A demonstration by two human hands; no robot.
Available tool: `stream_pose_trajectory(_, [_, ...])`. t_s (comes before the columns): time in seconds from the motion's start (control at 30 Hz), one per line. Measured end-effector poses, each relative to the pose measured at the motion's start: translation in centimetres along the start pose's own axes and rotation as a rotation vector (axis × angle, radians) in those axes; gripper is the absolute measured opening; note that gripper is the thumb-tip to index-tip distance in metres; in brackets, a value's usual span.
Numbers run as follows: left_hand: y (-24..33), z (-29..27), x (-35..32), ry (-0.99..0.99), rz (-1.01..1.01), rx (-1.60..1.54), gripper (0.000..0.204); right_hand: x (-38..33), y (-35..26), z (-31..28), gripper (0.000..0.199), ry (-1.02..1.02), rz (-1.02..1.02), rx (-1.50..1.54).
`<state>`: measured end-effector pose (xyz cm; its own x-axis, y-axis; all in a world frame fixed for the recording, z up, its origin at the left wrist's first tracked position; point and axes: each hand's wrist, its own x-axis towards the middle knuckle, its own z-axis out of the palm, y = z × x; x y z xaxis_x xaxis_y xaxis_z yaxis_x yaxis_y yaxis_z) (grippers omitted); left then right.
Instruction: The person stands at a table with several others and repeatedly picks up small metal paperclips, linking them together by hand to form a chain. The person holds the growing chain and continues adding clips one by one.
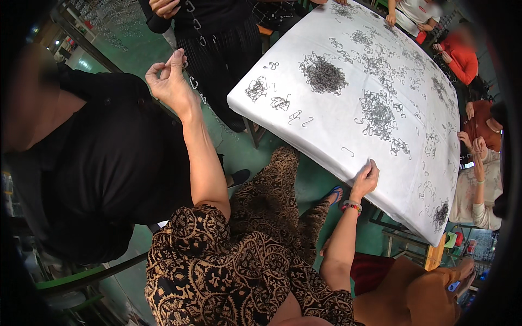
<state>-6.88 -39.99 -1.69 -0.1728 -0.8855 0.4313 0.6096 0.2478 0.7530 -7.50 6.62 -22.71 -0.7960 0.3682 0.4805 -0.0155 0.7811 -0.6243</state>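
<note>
My left hand (169, 81) is raised at the upper left, thumb and fingers pinched together. From beside its fingertips a chain of metal hooks (193, 83) hangs down, its upper end partly hidden by the hand. Over the near edge of the white-covered table (315, 122) is my right hand (367, 179), its fingers closed together. Whatever it may hold is too small to make out. A single bent wire hook (348, 151) lies just beyond it. Farther in are a loose heap of grey hooks (379, 114) and a denser, darker heap (324, 74).
At my left sits a person in black (109, 163). Another person in dark clothes (220, 54) stands ahead, with a linked chain (197, 24) hanging there. Several people work along the far right side of the table. A wooden stool (434, 256) stands at its lower right corner.
</note>
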Motion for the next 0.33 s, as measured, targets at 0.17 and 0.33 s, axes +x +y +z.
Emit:
stream_pose_trajectory(0.17, [-0.02, 0.16, -0.05, 0.009, 0.014, 0.019, 0.04, -0.03, 0.48, 0.22, 0.022, 0.004, 0.011, 0.019])
stream_pose_trajectory(0.33, [-0.36, 0.35, 0.0, 0.005, 0.04, 0.026, 0.04, 0.11, 0.8, 0.4, 0.021, 0.015, 0.001, 0.012])
